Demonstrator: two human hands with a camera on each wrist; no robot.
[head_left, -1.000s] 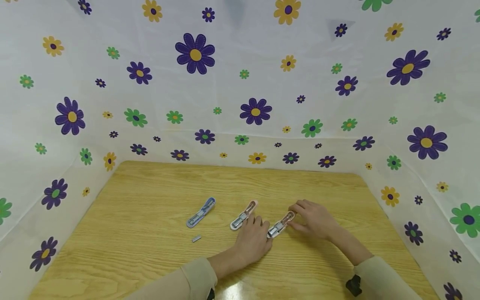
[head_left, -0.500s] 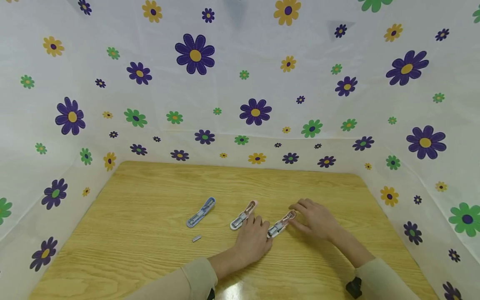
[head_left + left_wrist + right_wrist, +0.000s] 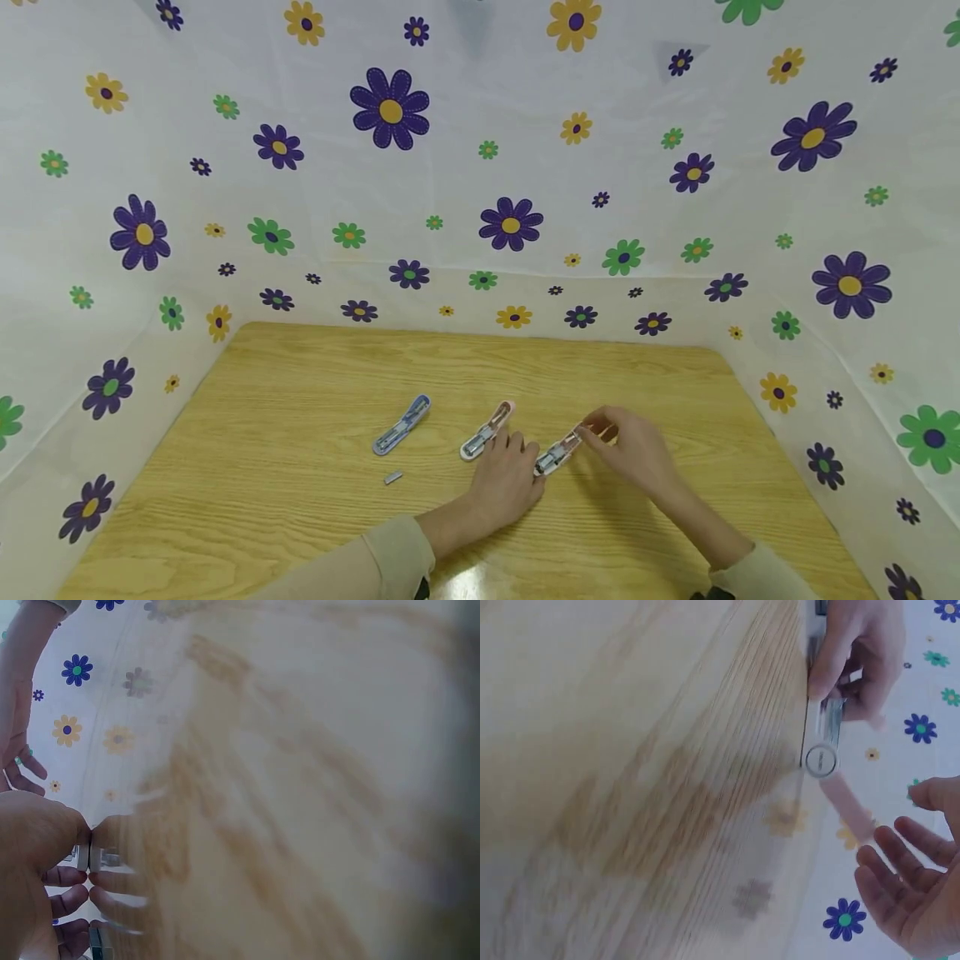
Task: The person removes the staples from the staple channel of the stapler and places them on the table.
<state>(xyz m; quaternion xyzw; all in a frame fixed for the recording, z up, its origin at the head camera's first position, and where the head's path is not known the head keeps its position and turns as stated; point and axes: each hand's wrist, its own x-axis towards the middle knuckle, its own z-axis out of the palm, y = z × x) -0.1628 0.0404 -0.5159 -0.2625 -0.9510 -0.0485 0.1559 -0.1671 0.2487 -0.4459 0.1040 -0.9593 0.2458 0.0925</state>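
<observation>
My left hand (image 3: 504, 483) grips the near end of an opened white-and-pink stapler (image 3: 557, 454) on the table. In the right wrist view its thumb and fingers hold the stapler's base (image 3: 821, 739), and the pink top arm (image 3: 847, 804) is swung away. My right hand (image 3: 637, 446) is at the stapler's far end. The right wrist view shows its fingers loosely bent, with fingertips at the tip of the pink arm; nothing is seen pinched. Just left of the left hand lies a second opened pink-and-white stapler (image 3: 483, 435).
Farther left on the wooden table (image 3: 300, 375) lies an opened blue stapler (image 3: 401, 427). A short strip of staples (image 3: 393, 477) is in front of it. Flower-printed white cloth (image 3: 450, 167) stands around the back and sides of the table.
My right hand has turned and risen slightly, its wrist shifting nearer to me, with its fingers now over the stapler's far end. The left hand and other staplers stay put.
</observation>
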